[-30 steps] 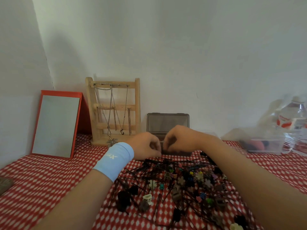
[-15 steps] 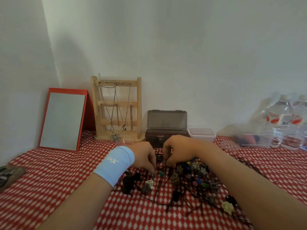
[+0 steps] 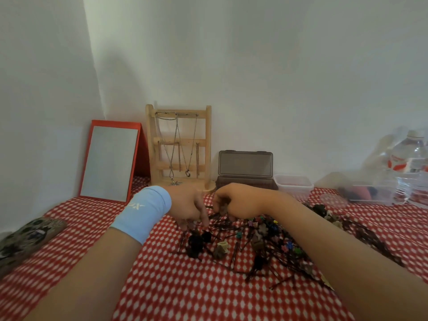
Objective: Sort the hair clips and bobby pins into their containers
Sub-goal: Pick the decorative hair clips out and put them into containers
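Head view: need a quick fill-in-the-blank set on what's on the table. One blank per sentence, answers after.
1. The mirror leaning on the wall has a ___ frame.
2. The light blue wristband is on the person's ___ wrist.
3. The dark box by the wall has its lid ___.
4. The stand that holds the necklaces is made of ___.

Missing words: red; left; open; wood
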`<move>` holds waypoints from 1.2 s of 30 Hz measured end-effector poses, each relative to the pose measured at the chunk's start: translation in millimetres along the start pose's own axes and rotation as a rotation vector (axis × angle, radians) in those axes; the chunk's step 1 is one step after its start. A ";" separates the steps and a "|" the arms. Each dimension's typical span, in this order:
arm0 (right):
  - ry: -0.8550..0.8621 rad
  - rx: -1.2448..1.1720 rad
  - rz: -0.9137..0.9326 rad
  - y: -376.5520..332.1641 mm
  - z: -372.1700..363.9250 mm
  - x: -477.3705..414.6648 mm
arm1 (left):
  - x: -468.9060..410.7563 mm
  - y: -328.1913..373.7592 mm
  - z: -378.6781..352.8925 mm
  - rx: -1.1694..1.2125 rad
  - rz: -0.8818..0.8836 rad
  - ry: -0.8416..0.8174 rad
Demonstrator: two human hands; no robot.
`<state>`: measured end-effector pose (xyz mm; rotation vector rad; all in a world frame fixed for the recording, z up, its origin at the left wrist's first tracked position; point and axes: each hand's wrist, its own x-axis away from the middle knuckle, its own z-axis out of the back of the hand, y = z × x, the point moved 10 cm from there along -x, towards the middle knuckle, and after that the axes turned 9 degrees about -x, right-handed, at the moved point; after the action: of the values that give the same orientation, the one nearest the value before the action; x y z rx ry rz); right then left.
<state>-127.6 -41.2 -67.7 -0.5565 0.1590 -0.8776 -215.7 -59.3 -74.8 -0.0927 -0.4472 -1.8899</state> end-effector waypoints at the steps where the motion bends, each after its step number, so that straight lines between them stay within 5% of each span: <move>1: -0.014 0.003 0.008 -4.6 -4.1 -1.8 | 5.3 -1.7 0.8 -0.001 0.004 -0.006; 9: -0.099 0.059 -0.040 -6.6 -32.8 -9.6 | 20.1 -11.3 11.4 0.078 -0.054 0.245; 18: -0.178 0.132 0.061 -15.5 -51.9 -14.6 | 28.5 -12.4 -15.0 -0.108 0.008 0.045; 27: -0.007 0.098 -0.057 13.0 -22.7 -15.7 | 10.0 -18.0 -14.9 -0.187 0.019 0.134; 36: 0.144 0.037 -0.063 40.9 4.8 -11.2 | -4.2 -17.2 3.8 0.067 -0.030 0.269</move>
<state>-105.1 -10.0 -86.0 -0.4654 0.2571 -0.9803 -230.6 -49.3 -77.0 0.2119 -0.3279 -1.8812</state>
